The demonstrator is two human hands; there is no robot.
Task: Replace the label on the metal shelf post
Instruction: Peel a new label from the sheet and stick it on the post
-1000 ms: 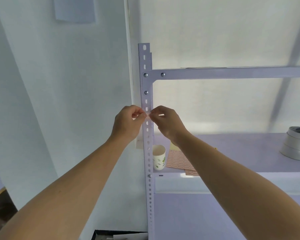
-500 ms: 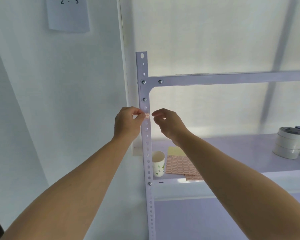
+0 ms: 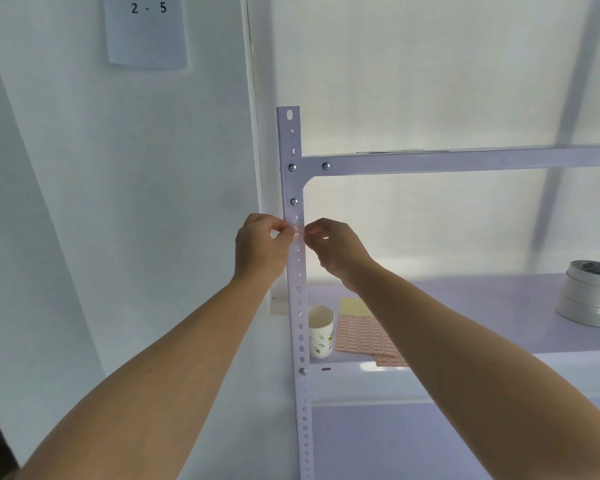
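1. A small rectangular label (image 3: 297, 231), pale with red printed borders, is lying flat against the front face of the metal shelf post (image 3: 301, 308), a little below the post's third bolt.
2. The left hand (image 3: 260, 251) is pinching the label's left edge between thumb and curled forefinger, at the post's left side.
3. The right hand (image 3: 336, 251) is holding curled fingertips against the label's right edge; whether they are nipping or only pressing it cannot be told.
4. The post itself is standing upright, a smooth white-painted angle strip punched with holes and slots.
5. Right of the post, a glossy shelf board (image 3: 482, 306) is carrying a paper cup (image 3: 321, 332) printed with green leaves, a gridded sheet of labels (image 3: 361, 336) and stacked tape rolls (image 3: 589, 296).
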